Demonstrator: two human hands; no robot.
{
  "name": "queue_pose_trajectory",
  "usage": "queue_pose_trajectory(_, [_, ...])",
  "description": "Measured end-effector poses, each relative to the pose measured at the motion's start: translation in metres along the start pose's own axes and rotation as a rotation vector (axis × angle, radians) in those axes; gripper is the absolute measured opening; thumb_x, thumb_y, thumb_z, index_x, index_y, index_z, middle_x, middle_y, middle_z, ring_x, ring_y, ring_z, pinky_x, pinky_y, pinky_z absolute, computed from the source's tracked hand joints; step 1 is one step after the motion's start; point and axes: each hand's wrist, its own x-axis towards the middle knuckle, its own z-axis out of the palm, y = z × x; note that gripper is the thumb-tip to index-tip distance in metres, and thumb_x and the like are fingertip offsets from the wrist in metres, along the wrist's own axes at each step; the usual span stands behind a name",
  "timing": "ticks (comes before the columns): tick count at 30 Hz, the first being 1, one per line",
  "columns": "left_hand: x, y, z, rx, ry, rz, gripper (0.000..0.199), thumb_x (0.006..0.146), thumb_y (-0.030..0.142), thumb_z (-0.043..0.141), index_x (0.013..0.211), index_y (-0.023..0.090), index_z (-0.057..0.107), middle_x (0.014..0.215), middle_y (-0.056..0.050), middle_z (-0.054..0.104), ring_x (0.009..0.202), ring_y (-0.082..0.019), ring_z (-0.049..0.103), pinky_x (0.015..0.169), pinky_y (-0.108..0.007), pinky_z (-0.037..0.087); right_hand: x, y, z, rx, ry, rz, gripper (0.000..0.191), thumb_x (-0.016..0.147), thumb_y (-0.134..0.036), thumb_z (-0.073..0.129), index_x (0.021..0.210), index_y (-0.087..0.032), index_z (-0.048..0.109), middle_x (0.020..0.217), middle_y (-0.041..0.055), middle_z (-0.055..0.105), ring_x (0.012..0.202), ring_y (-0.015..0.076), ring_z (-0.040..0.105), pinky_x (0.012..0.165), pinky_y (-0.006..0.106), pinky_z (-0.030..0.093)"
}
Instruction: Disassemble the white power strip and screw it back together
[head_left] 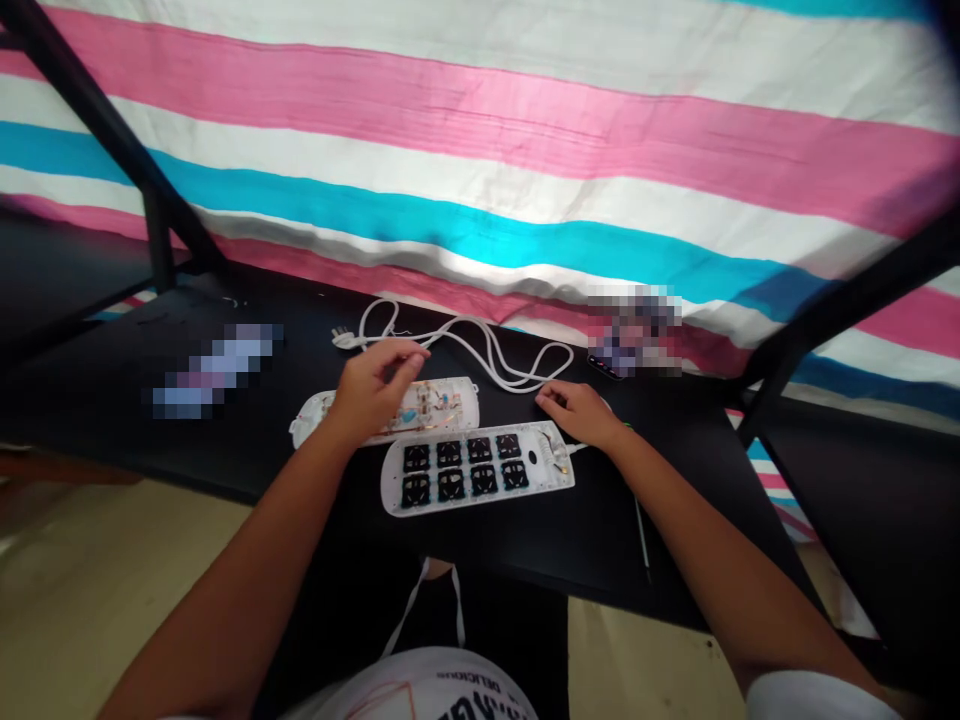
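Note:
The open halves of a white power strip lie on the black table. The socket half [491, 487], nearest me, shows rows of black square inserts. Behind it, the other half [450, 405] has small parts and copper-coloured strips inside. My left hand [375, 390] hovers over that rear half, thumb and fingers drawn together; anything between them is too small to make out. At the cord end, my right hand [583, 412] is low by the table with curled fingers, beside the white power cord [491, 360]. Whether it grips the cord is hidden.
The cord's plug [343, 338] lies at the back. A screwdriver-like thin rod [643, 535] is by my right forearm. Blurred items lie left [217, 375] and back right [630, 340]. Black frame bars [862, 290] and a striped sheet [480, 190] bound the table.

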Motion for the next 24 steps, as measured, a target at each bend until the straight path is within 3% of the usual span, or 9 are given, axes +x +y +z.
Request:
queue_pose_trajectory(2, [-0.002,-0.001,-0.016,-0.014,0.121,-0.093,0.029,0.101,0.039,0.055,0.106,0.017,0.074,0.103,-0.006,0.077,0.093,-0.019,0.071,0.084,-0.030,0.056,-0.001,0.001,0.000,0.004,0.003,0.000,0.022,0.095,-0.036,0.057,0.087,-0.021,0.070,0.076,0.0007,0.069,0.066,0.0153,0.056,0.066,0.029,0.037])
queue_pose_trajectory(3, [-0.005,-0.002,-0.025,0.006,0.124,-0.119,0.030,0.100,0.039,0.056,0.106,0.017,0.074,0.101,-0.006,0.077,0.091,-0.018,0.071,0.082,-0.029,0.056,-0.001,0.001,0.000,0.006,0.003,-0.001,0.022,0.095,-0.036,0.057,0.086,-0.021,0.070,0.076,0.0009,0.069,0.066,0.0154,0.056,0.066,0.029,0.037])
queue_pose_trajectory(8, [-0.025,0.001,-0.048,0.290,-0.303,-0.033,0.024,0.094,0.040,0.063,0.101,0.021,0.077,0.100,-0.004,0.074,0.089,-0.020,0.068,0.083,-0.032,0.052,0.000,0.002,0.001,0.006,-0.003,-0.002,0.023,0.095,-0.037,0.057,0.087,-0.021,0.070,0.076,0.0016,0.070,0.063,0.0157,0.054,0.066,0.030,0.037])
queue_pose_trajectory(12, [-0.030,0.008,-0.041,0.462,-0.427,0.014,0.023,0.090,0.039,0.062,0.092,0.022,0.077,0.097,-0.006,0.071,0.095,-0.025,0.067,0.088,-0.036,0.052,0.000,0.000,0.000,-0.004,-0.003,0.008,0.022,0.094,-0.037,0.058,0.087,-0.021,0.071,0.076,0.0013,0.070,0.063,0.0154,0.054,0.065,0.030,0.036])
queue_pose_trajectory(19, [-0.016,0.011,-0.026,0.630,-0.489,-0.035,0.023,0.082,0.043,0.065,0.080,0.023,0.076,0.092,-0.005,0.070,0.073,-0.020,0.064,0.064,-0.031,0.045,0.000,0.000,-0.001,0.005,0.001,0.004,0.021,0.095,-0.035,0.058,0.087,-0.020,0.071,0.076,0.0004,0.070,0.065,0.0139,0.056,0.064,0.028,0.037])
queue_pose_trajectory(24, [-0.009,0.013,-0.025,0.654,-0.638,-0.121,0.027,0.084,0.044,0.059,0.082,0.023,0.075,0.097,-0.006,0.069,0.078,-0.022,0.065,0.070,-0.033,0.044,0.001,0.001,0.001,0.020,0.017,-0.010,0.018,0.095,-0.031,0.059,0.087,-0.019,0.071,0.076,-0.0001,0.070,0.067,0.0131,0.058,0.066,0.026,0.037])
